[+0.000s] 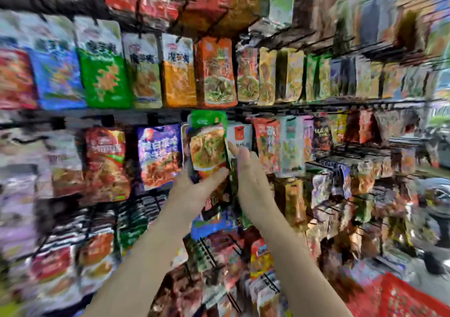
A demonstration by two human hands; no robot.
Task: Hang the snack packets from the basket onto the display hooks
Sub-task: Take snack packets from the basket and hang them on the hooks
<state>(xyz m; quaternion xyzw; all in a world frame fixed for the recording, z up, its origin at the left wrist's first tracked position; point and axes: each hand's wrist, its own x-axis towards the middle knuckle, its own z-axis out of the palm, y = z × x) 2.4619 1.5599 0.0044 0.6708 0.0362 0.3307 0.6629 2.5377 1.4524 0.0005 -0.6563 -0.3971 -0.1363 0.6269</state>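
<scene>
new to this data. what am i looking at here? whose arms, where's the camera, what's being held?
There is no robot: these are a person's two bare arms, and the single picture comes from a wide-angle camera worn on their head, looking forward and down, which explains the bent, smeared edges. In front of them is a shop display wall of dark rails and hooks, hung with rows of snack packets. The left hand grips the bottom of a green-topped packet and lifts it toward the rail between two rows. The right hand reaches up beside that packet's right edge; whether it pinches anything is too blurred to tell. The red basket at lower right is the supply.
</scene>
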